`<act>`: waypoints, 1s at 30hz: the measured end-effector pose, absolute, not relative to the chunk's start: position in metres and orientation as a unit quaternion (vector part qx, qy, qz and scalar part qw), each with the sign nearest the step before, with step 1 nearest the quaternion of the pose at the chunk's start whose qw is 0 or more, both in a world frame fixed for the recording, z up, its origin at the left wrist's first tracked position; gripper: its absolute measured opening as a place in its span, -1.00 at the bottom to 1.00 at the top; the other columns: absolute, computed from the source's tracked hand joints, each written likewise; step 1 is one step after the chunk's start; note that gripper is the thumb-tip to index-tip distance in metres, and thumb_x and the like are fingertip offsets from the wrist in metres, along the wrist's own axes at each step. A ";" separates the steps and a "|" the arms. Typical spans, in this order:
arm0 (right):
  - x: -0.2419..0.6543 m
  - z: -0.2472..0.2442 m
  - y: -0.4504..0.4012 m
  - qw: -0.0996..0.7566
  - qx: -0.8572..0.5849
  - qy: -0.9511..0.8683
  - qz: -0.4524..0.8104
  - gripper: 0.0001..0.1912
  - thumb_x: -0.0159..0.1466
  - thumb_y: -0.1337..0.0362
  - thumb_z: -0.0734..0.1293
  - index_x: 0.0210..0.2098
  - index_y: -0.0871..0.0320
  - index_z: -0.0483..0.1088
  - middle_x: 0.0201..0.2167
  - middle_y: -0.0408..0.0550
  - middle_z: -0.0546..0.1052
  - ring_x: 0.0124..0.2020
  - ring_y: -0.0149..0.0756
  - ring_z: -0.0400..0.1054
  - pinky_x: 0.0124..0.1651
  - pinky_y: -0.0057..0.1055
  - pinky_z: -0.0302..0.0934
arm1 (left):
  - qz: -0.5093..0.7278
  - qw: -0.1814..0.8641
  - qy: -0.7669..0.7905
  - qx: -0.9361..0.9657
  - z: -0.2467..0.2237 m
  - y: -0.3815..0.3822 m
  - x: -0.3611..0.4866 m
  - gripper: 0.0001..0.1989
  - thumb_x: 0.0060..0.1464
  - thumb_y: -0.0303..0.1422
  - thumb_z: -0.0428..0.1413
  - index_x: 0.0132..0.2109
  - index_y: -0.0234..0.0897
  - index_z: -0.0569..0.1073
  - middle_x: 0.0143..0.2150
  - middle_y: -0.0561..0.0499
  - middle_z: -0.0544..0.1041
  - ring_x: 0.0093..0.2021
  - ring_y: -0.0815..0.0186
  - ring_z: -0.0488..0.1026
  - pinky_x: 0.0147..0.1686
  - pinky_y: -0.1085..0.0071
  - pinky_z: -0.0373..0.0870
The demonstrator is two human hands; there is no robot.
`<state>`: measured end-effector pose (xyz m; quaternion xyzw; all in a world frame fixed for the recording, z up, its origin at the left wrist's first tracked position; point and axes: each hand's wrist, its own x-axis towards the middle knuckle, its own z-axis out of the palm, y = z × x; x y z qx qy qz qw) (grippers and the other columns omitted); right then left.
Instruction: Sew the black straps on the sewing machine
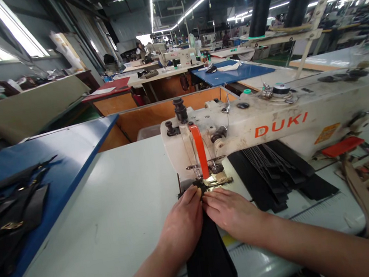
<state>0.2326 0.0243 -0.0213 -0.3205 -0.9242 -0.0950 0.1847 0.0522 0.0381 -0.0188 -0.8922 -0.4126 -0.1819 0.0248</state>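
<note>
A long black strap [210, 264], probably leather, runs across the white sewing table [88, 217] and up under the presser foot [216, 180] of an industrial sewing machine [239, 135] marked DUKI. My left hand [181, 224] and my right hand [232, 212] press on the strap side by side, their fingertips close to the foot. An orange guard [200, 150] hangs in front of the needle area. The needle itself is hard to make out.
Black strips [276, 175] lie heaped right of the foot, and black straps with metal buckles [5, 216] lie on a blue-edged table at left. Tan strips [367, 203] hang at right. Black thread cones [261, 11] stand above. Further machines and workers fill the hall behind.
</note>
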 end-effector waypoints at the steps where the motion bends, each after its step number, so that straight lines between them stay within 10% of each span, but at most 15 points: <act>1: 0.232 -0.022 0.025 0.184 -0.322 -0.924 -0.094 -0.76 0.31 0.44 0.28 -0.05 0.41 0.42 -0.07 0.17 0.51 0.01 -0.14 0.37 0.17 -0.26 0.19 | -0.182 0.025 -0.412 -0.892 -0.019 0.039 0.052 -0.66 0.25 -0.50 -0.16 0.02 -0.38 0.45 0.02 -0.18 0.52 0.09 0.19 0.45 0.09 0.28 0.42; 22: 0.232 -0.018 0.031 0.157 -0.343 -0.925 -0.047 -0.79 0.34 0.46 0.25 -0.07 0.36 0.43 -0.05 0.19 0.50 0.06 -0.16 0.35 0.19 -0.26 0.18 | -0.173 0.003 -0.420 -0.891 -0.016 0.049 0.055 -0.69 0.24 -0.48 -0.15 -0.01 -0.37 0.43 -0.02 -0.20 0.51 0.02 0.20 0.49 0.06 0.27 0.44; 30: 0.240 -0.013 0.019 0.155 -0.348 -0.924 -0.029 -0.66 0.33 0.52 0.18 0.06 0.39 0.36 0.09 0.20 0.43 0.14 -0.17 0.29 0.19 -0.27 0.18 | -0.149 0.006 -0.411 -0.899 -0.007 -0.022 0.039 -0.59 0.28 -0.43 -0.14 0.22 -0.41 0.29 0.26 -0.21 0.32 0.25 0.13 0.27 0.18 0.16 0.31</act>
